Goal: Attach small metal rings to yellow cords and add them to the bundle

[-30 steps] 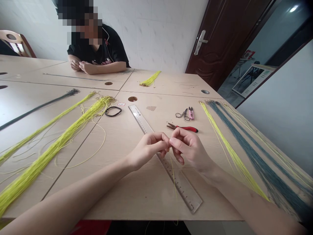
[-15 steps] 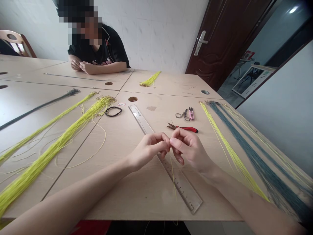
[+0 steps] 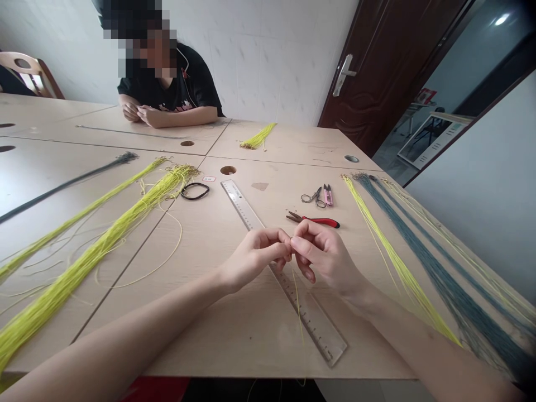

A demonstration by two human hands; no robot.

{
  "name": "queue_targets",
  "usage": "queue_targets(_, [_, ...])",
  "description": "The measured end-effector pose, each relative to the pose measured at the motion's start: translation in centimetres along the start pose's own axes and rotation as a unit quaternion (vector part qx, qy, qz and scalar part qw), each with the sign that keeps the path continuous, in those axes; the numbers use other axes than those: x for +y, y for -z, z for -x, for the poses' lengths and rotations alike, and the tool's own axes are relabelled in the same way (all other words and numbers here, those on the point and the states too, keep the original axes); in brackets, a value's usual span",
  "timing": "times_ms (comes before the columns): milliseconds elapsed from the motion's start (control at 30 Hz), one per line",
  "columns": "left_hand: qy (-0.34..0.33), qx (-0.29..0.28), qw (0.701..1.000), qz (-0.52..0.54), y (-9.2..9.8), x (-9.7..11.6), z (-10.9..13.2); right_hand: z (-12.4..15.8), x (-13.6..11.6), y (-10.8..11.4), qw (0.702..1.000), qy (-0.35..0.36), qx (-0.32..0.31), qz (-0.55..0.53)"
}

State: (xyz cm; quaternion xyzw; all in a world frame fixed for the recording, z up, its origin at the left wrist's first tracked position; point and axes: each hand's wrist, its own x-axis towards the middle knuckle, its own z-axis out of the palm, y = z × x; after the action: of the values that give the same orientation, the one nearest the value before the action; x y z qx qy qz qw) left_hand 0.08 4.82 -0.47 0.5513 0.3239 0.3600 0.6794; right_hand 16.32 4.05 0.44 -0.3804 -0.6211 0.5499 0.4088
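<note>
My left hand [image 3: 259, 251] and my right hand [image 3: 324, 251] meet fingertip to fingertip over a clear ruler [image 3: 316, 321]. Both pinch a thin yellow cord [image 3: 298, 301], whose free length drops from the fingers across the ruler and over the table's front edge. The bit of cord between the fingertips is mostly hidden. Just beyond my right hand lie red-handled pliers [image 3: 320, 221], apart from it. Behind them are small scissors [image 3: 314, 196] and pink thread snips [image 3: 328, 195].
Yellow cord bundles [image 3: 113, 234] and a dark grey bundle [image 3: 67, 185] lie at left. More yellow [image 3: 397, 254] and teal cords [image 3: 414, 251] stretch along the right. A black band [image 3: 195, 191] rests near a table hole [image 3: 228, 170]. A person [image 3: 167, 100] sits opposite, forearms on the table.
Almost nothing differs. Both hands keep their pinch in the same place, and the view has shifted very slightly.
</note>
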Motion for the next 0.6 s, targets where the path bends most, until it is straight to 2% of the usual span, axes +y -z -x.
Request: queue_targets(600, [0.0, -0.009, 1.0, 0.019, 0.22, -0.39, -0.14, 0.18, 0.06, -0.04, 1.0, 0.003, -0.008, -0.01])
